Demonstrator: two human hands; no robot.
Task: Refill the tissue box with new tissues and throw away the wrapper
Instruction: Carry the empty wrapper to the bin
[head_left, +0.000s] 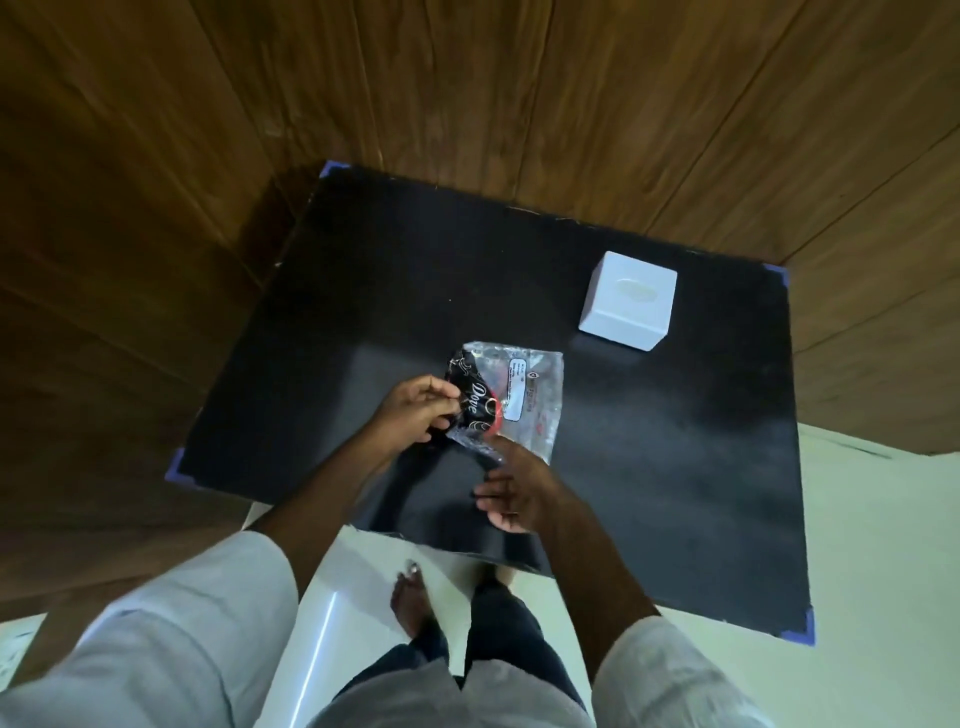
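Nearest the camera, pale sleeves (171, 639) and dark trousers (498, 654) are seen from above, with one bare foot (413, 603) planted on the light floor (857, 571) just short of the table edge. Both forearms are extended over the near edge of a black table (649, 467), whose corners are marked by blue tape (808, 631).

The right hand (511, 491) is held low over the table, its fingers loosely curled and spread; a thumb and forefinger are directed at the lower, crumpled corner of the wrapper (511, 400), but whether the plastic is actually pinched there cannot be told. The left hand (415, 410) is closed in a pinch, thumb against fingertips, on the dark printed left edge of the wrapper.

The wrapper is shown at the middle of the table, between and just beyond the two hands. It is a flattened plastic pack, partly clear and partly black with pale lettering, bearing a white label and red accents. Whether tissues are inside it cannot be determined.

Farther back and to the right, well apart from the wrapper, a white cube-shaped tissue box (628, 301) is set upright on the table, an oval opening visible in its top. Wooden wall panelling (467, 78) encloses the table on the far and left sides.
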